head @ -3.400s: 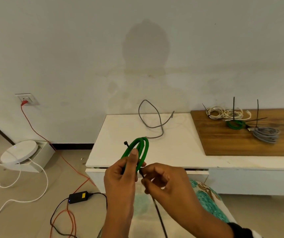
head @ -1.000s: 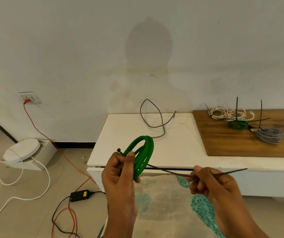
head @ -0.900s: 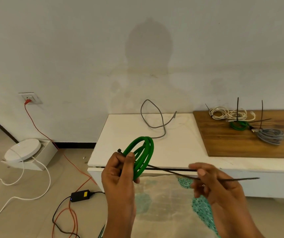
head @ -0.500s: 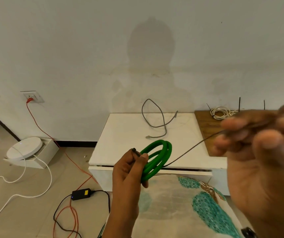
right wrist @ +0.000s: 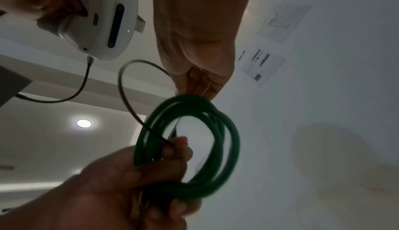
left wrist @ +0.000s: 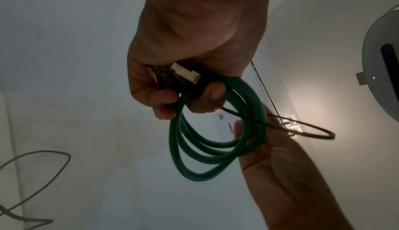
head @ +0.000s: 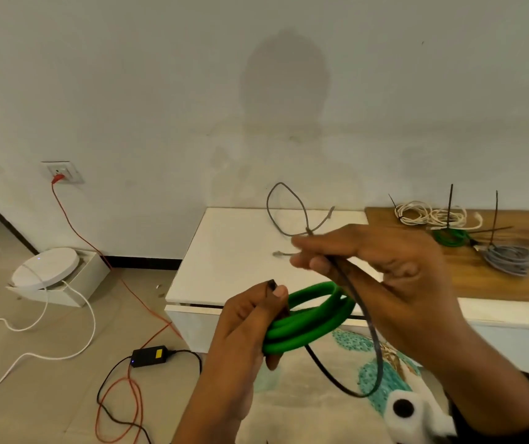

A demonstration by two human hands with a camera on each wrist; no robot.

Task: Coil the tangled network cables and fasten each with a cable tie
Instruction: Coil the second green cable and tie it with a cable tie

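Note:
My left hand [head: 256, 318] grips a green cable coil [head: 317, 318] in front of the table, with the thumb over the head of a black cable tie [head: 372, 347]. The tie runs under the coil, bends in a wide loop below it and rises to my right hand [head: 317, 256], which pinches its free end just above the coil. In the left wrist view the coil [left wrist: 215, 150] hangs from curled fingers beside a pale connector [left wrist: 186, 73]. The right wrist view shows the tie [right wrist: 124, 88] arching to the coil [right wrist: 226, 148]. A loose grey cable [head: 288, 216] lies on the table.
The white table [head: 231, 251] adjoins a wooden board [head: 512, 283] carrying tied white [head: 429, 214], green [head: 448, 237] and grey [head: 509, 257] bundles. On the floor left are a black adapter [head: 149, 355], red and white wires and a round white device [head: 45, 267]. A patterned cloth [head: 372, 376] lies below my hands.
My right hand swung the tie's free end from far right back over the coil, bending the tie into a loop. My left hand kept hold of the coil, which now lies flatter.

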